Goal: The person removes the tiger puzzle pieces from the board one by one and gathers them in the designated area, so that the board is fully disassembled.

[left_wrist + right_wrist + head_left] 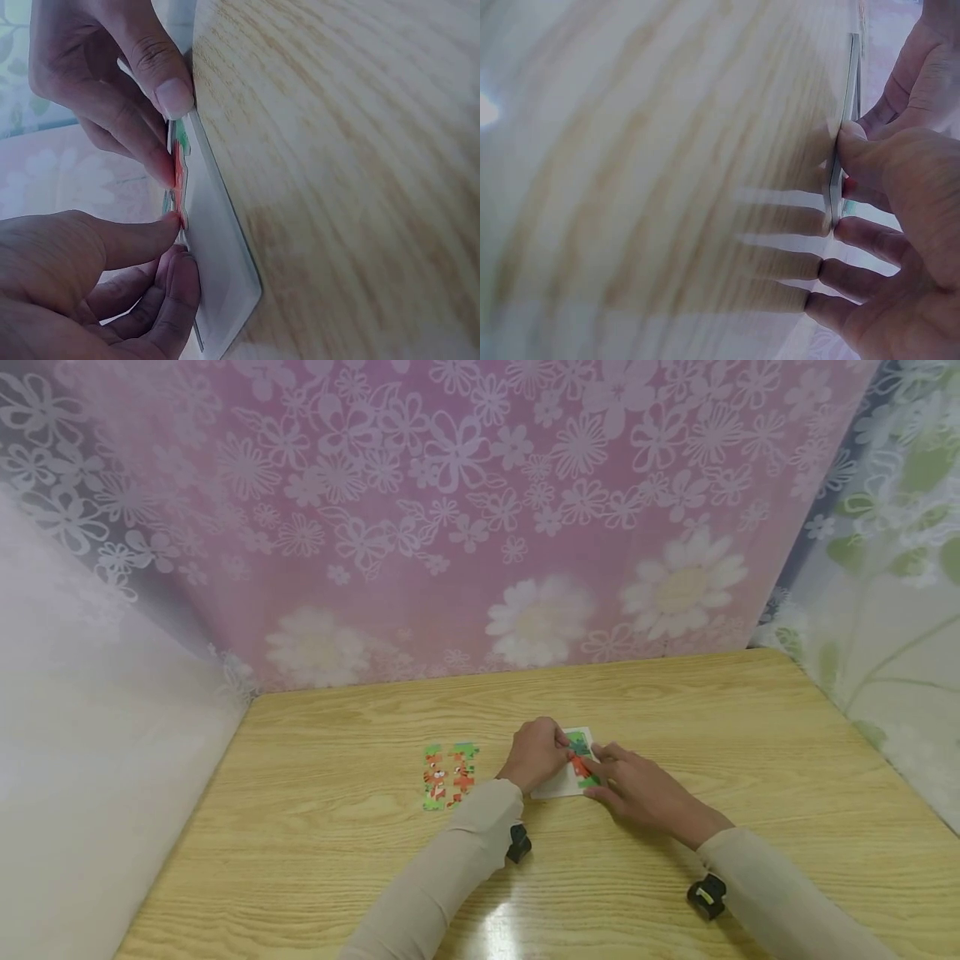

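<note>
A white puzzle board (553, 787) lies on the table, its right part filled with green and orange jigsaw pieces (579, 743). From the left my left hand (537, 752) reaches over the board, its thumb and curled fingers pinching at an orange puzzle piece (179, 169). My right hand (637, 785) grips the board at its right side. Its thumb (174, 96) rests on the near edge, and the index finger presses on the orange piece. In the right wrist view, the other right fingers (859, 279) touch down beside the board. Hands hide part of the picture.
Left of the board, several loose jigsaw pieces (435, 781) with an orange animal picture lie partly joined on the wooden table (330, 827). A flowered curtain (450, 527) hangs behind the table. Black wrist cameras (707, 896) sit under both sleeves.
</note>
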### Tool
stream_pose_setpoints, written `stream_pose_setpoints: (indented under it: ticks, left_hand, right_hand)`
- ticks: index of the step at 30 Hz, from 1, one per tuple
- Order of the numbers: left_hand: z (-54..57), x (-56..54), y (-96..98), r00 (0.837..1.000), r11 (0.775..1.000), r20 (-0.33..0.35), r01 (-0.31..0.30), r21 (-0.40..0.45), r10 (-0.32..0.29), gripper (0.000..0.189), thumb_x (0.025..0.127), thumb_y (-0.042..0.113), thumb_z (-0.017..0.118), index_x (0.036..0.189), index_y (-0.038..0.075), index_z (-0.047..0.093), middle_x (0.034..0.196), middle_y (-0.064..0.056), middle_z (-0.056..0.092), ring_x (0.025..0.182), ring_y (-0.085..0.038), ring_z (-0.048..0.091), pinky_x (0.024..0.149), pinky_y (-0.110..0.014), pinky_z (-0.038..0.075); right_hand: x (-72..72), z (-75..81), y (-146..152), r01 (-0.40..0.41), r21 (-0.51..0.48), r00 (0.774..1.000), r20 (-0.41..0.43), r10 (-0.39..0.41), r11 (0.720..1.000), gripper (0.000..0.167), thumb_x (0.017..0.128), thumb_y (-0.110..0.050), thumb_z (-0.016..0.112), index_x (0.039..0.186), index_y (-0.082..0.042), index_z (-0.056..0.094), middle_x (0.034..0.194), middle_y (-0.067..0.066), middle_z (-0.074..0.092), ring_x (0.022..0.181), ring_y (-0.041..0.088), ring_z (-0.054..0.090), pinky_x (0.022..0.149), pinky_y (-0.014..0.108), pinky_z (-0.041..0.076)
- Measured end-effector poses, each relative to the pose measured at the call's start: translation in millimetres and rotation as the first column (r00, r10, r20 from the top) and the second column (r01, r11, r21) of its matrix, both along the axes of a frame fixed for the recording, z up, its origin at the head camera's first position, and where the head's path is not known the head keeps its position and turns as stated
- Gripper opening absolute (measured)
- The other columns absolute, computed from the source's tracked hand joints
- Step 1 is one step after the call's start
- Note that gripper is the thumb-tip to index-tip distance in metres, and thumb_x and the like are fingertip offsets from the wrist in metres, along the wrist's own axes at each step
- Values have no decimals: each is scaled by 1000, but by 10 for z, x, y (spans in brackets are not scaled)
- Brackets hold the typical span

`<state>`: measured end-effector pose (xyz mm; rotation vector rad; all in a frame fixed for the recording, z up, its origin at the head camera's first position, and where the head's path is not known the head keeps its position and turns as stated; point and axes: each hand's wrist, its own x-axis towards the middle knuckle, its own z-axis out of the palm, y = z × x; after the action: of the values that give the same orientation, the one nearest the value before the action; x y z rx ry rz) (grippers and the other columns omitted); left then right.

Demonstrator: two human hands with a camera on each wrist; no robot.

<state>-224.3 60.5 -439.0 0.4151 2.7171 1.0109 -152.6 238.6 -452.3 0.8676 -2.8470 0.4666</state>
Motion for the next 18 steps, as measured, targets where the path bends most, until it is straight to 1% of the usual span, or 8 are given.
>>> stream_pose_setpoints:
  ticks: [6, 10, 16, 18]
  left_hand:
    - [9, 9, -41, 1000, 1000, -7, 9, 19, -9, 5, 94, 14, 75, 91, 9, 75, 82, 2, 68, 75, -10, 61, 66, -24, 51]
    - [16, 17, -109, 1000, 999, -8, 20, 49, -20, 5, 94, 12, 74, 93, 8, 76, 82, 1, 68, 72, -10, 60, 62, -23, 50]
    - [15, 18, -294, 999, 993, -28, 41, 107, -38, 8, 95, 14, 73, 95, 6, 74, 83, 1, 67, 70, -10, 58, 60, -24, 47]
    - [10, 17, -373, 999, 991, -33, 47, 127, -43, 7, 96, 13, 72, 96, 6, 74, 84, 1, 67, 71, -10, 58, 61, -24, 48]
  right_hand:
    - [-5, 4, -10, 8, 6, 1000, 3, -8, 1000, 46, 96, -22, 72, 131, 7, 64, 122, 23, 62, 95, 28, 64, 79, 45, 56]
    - [-3, 16, -13, 12, 8, 1000, 13, -12, 1000, 47, 96, -22, 72, 132, 6, 64, 125, 25, 62, 101, 32, 65, 82, 47, 56]
    - [7, 35, -14, 12, 22, 1000, 21, -12, 1000, 48, 96, -22, 72, 133, 7, 63, 125, 23, 61, 97, 27, 64, 80, 45, 55]
    - [9, 41, -17, 18, 26, 999, 27, -18, 999, 47, 96, -23, 71, 132, 7, 63, 127, 24, 61, 100, 29, 64, 83, 46, 55]
